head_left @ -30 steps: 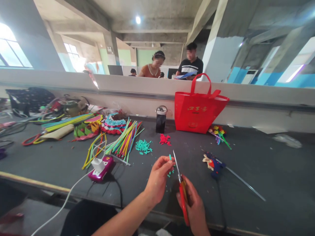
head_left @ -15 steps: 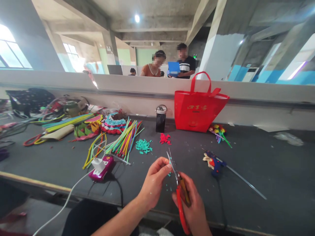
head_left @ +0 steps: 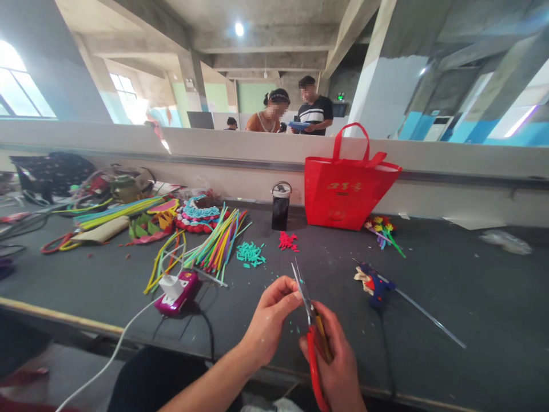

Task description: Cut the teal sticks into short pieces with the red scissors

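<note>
My right hand is closed round the handles of a pair of scissors, red on the outer loop. Their narrow blades point up and away from me, close together. Beside the blades, my left hand is closed in a pinch, thumb against fingertips. A tiny teal piece shows at the blades by these fingertips; most of what the fingers hold is hidden. Beyond my hands lie a pile of short teal pieces and a smaller pile of red pieces. Teal crumbs are scattered under the scissors.
Left of the piles lies a bundle of coloured fuzzy stems, near a purple power block with cables. A dark bottle and a red bag stand behind. On the right rests a blue glue gun with a clear stick.
The scissor blades have drawn closer together at my left fingertips. My hands have barely shifted. In the background, a person has lowered a blue folder.
</note>
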A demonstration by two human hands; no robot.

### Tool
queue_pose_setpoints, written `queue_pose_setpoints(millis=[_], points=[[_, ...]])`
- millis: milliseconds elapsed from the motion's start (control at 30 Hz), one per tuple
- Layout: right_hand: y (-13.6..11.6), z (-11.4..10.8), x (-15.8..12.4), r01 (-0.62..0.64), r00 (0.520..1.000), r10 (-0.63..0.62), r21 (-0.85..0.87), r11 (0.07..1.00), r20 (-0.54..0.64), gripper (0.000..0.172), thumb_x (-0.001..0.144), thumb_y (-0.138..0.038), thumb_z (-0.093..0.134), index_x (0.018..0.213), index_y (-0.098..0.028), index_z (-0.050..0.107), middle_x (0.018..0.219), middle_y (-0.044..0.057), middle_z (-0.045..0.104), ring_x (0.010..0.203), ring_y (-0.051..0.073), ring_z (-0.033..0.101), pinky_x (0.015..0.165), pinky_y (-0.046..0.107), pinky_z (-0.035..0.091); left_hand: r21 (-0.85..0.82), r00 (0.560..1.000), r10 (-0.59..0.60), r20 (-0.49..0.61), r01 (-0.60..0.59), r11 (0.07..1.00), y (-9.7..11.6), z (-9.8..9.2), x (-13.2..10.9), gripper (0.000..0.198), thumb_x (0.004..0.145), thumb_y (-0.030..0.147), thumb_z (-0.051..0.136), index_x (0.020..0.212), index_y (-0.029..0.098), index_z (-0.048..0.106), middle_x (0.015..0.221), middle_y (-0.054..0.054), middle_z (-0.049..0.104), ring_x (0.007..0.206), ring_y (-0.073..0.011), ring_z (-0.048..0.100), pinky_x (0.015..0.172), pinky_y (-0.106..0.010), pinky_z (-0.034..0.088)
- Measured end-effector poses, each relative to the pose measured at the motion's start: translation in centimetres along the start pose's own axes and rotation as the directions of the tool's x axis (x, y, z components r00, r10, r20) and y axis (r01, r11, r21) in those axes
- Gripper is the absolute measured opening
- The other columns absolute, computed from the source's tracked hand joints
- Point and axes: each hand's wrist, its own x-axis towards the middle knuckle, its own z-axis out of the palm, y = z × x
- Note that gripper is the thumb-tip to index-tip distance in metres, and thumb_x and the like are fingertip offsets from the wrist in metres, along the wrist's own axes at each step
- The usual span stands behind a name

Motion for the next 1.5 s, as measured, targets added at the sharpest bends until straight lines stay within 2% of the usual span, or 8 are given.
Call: queue_pose_setpoints(millis=[200,367,600,800,967,1233,1400,1500], points=[[1.1,0.3,-0.2,-0.050,0.999,0.049,0.062,0.997,0.014,0.056,0.078,-0.026,0.070,0.132,-0.022,0.055,0.122,0.006,0.068,0.099,0.021,0.070,0.075,0.021,0.058,0.013,1.000,0.000,-0.003,0.000,1.000,0.0,0.0,-0.1,0.013,0.080,0.027,0.068,0.078,0.018,0.059,0.077,0.001,0.055,0.073,-0.0124,0.046,0.071,-0.024,0.036],[1.2,0.8,-0.4,-0.074,0.997,0.075,0.025,0.997,-0.024,0.055,0.079,-0.032,0.070,0.131,-0.021,0.058,0.114,0.004,0.072,0.097,0.020,0.070,0.077,0.021,0.057,0.033,1.000,0.005,-0.015,-0.004,0.999,-0.2,0.0,0.0,0.014,0.079,0.029,0.069,0.079,0.018,0.060,0.076,0.001,0.055,0.073,-0.0125,0.047,0.071,-0.023,0.037],[-0.1,0.7,0.1,0.001,1.000,-0.001,-0.056,0.998,-0.008,0.052,0.079,-0.030,0.069,0.129,-0.023,0.058,0.094,0.003,0.074,0.070,0.017,0.069,0.056,0.020,0.055,0.044,1.000,0.019,0.004,-0.019,0.999,0.0,0.0,0.1,0.016,0.078,0.030,0.070,0.077,0.017,0.060,0.075,0.001,0.054,0.072,-0.0126,0.045,0.070,-0.024,0.037],[-0.7,1.0,0.5,-0.122,0.992,0.122,-0.014,0.992,0.030,0.056,0.076,-0.031,0.071,0.129,-0.020,0.054,0.084,0.001,0.071,0.063,0.015,0.066,0.060,0.023,0.056,0.050,1.000,0.008,0.030,-0.010,0.999,-0.4,-0.1,0.2,0.017,0.078,0.029,0.070,0.076,0.017,0.059,0.074,0.001,0.055,0.071,-0.0129,0.046,0.070,-0.024,0.037],[-0.8,1.5,0.4,-0.150,0.988,0.152,0.051,0.987,-0.042,0.053,0.074,-0.027,0.068,0.125,-0.020,0.057,0.102,0.005,0.071,0.077,0.017,0.068,0.067,0.025,0.056,0.055,1.000,-0.001,0.019,0.000,0.998,-0.7,-0.1,0.1,0.018,0.077,0.030,0.070,0.076,0.017,0.058,0.073,0.001,0.054,0.071,-0.0128,0.045,0.070,-0.024,0.037],[-0.7,2.4,0.5,-0.207,0.974,0.216,0.109,0.972,-0.074,0.057,0.065,-0.017,0.057,0.122,-0.019,0.060,0.069,-0.005,0.062,0.050,0.011,0.052,0.047,0.021,0.046,0.102,1.000,0.019,0.005,-0.020,0.995,-0.7,-0.2,0.3,0.017,0.077,0.031,0.069,0.075,0.017,0.059,0.072,0.002,0.053,0.071,-0.0133,0.045,0.069,-0.024,0.036],[-0.4,2.7,0.7,-0.191,0.980,0.196,0.092,0.977,-0.045,0.054,0.066,-0.016,0.055,0.120,-0.020,0.061,0.065,-0.006,0.059,0.050,0.011,0.050,0.047,0.020,0.045,0.139,0.999,0.020,-0.028,-0.016,0.990,-0.9,-0.5,0.6,0.017,0.075,0.031,0.070,0.074,0.017,0.060,0.071,0.002,0.053,0.071,-0.0140,0.045,0.069,-0.025,0.036],[-0.2,2.8,0.9,-0.161,0.983,0.166,0.073,0.984,-0.081,0.045,0.069,-0.019,0.058,0.114,-0.020,0.065,0.065,-0.004,0.060,0.053,0.012,0.053,0.051,0.022,0.047,0.147,0.999,0.006,-0.038,0.000,0.989,-1.5,-0.6,0.5,0.017,0.073,0.030,0.071,0.072,0.017,0.061,0.070,0.001,0.054,0.070,-0.0143,0.046,0.069,-0.025,0.036]])
